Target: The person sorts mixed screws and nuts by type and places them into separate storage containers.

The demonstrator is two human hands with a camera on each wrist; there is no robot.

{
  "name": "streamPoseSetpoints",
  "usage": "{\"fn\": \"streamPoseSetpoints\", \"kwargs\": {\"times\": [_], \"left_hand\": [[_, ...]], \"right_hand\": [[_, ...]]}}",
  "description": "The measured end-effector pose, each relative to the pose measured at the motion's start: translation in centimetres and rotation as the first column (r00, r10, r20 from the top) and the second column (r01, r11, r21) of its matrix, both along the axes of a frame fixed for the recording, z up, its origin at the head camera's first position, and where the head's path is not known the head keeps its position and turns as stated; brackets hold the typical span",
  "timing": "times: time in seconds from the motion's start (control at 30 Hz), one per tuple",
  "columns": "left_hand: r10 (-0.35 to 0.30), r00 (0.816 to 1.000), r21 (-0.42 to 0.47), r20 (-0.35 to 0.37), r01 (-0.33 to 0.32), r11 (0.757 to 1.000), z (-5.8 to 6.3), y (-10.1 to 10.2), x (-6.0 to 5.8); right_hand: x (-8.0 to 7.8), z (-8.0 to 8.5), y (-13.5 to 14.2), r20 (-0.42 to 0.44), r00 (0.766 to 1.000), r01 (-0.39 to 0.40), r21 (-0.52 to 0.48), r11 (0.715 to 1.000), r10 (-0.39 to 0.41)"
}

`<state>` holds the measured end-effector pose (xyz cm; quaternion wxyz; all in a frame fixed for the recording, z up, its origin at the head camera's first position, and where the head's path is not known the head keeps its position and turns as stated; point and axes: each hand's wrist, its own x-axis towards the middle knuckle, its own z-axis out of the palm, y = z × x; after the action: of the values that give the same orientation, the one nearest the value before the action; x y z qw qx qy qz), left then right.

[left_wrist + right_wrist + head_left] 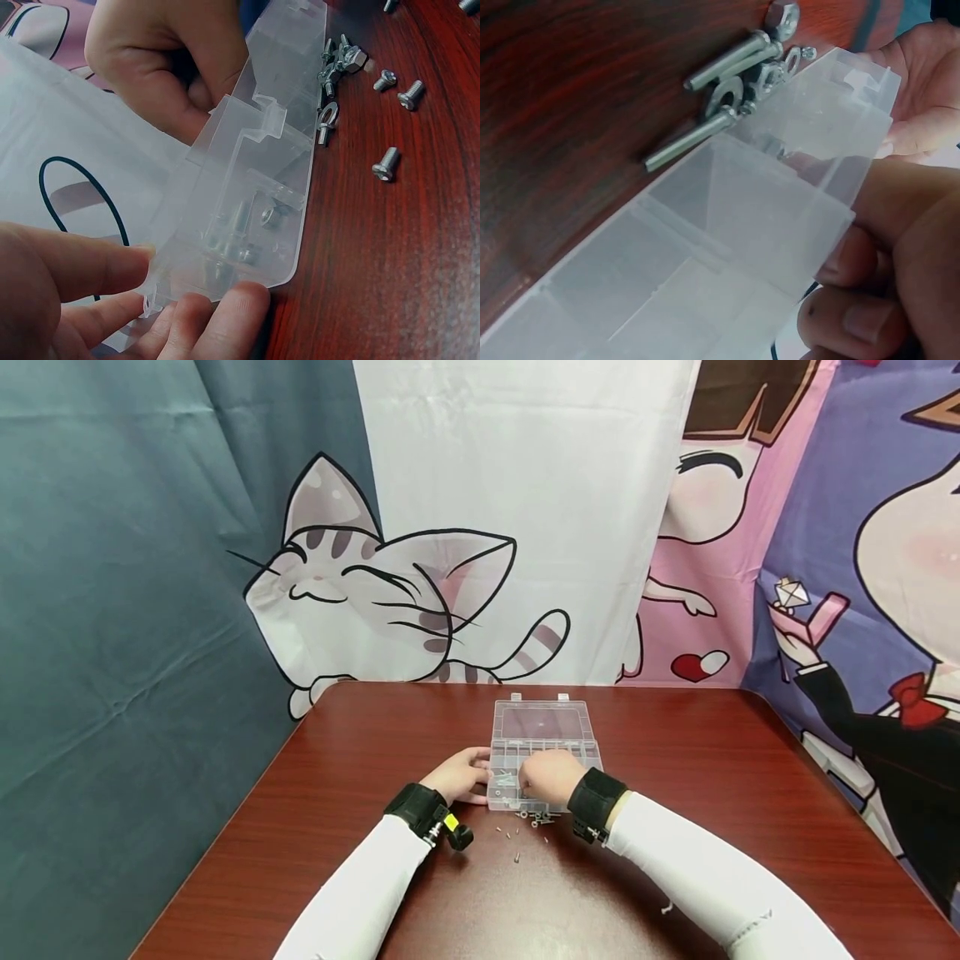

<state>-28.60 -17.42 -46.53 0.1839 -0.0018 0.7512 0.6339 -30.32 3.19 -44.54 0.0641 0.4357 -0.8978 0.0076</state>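
A clear plastic compartment box (pixel 492 805) stands on the table with its lid (pixel 542 723) raised. My left hand (pixel 459 776) rests its fingers against the left end. Through the wall in the left wrist view, several screws (pixel 238 225) show in the end compartment. My right hand (pixel 551 775) reaches down into the box beside that compartment, fingers curled. Its fingertips are blurred behind the wall in the right wrist view, beside a small metal piece (pixel 774 145); whether they pinch it is unclear. Along the front wall lie bolts (pixel 731 64), washers (pixel 724 96) and a nut (pixel 784 19).
Several loose screws (pixel 386 163) are scattered on the brown table (pixel 420 727) in front of the box. A printed cloth (pixel 525 485) hangs behind the table. Each wrist carries a black strap (pixel 595 800) with a camera.
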Motion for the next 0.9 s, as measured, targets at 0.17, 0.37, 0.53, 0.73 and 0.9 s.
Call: {"fn": "streamPoseSetpoints", "kwargs": {"times": [0.17,0.37,0.53,0.73,0.9], "left_hand": [[0.006,1.0,0.005,0.004,-0.006,1.0,-0.2,0.0,-0.1],[0.006,1.0,-0.002,-0.003,-0.006,1.0,-0.4,0.2,0.0],[-0.004,1.0,0.01,0.001,0.004,1.0,-0.5,0.2,0.0],[-0.012,1.0,0.013,0.002,0.012,1.0,-0.7,0.2,0.0],[-0.002,1.0,0.008,-0.001,0.002,1.0,-0.7,0.3,0.1]], "right_hand": [[0.2,0.0,0.2,0.021,1.0,-0.02,-0.026,0.999,0.02],[0.6,0.3,0.8,0.084,0.996,-0.015,-0.065,0.998,0.02],[1.1,0.7,1.5,0.107,0.994,-0.015,-0.129,0.991,0.029],[2.2,0.2,2.9,0.077,0.997,0.005,-0.227,0.974,0.012],[3.4,-0.3,4.4,0.039,0.999,0.009,-0.303,0.953,0.003]]}}
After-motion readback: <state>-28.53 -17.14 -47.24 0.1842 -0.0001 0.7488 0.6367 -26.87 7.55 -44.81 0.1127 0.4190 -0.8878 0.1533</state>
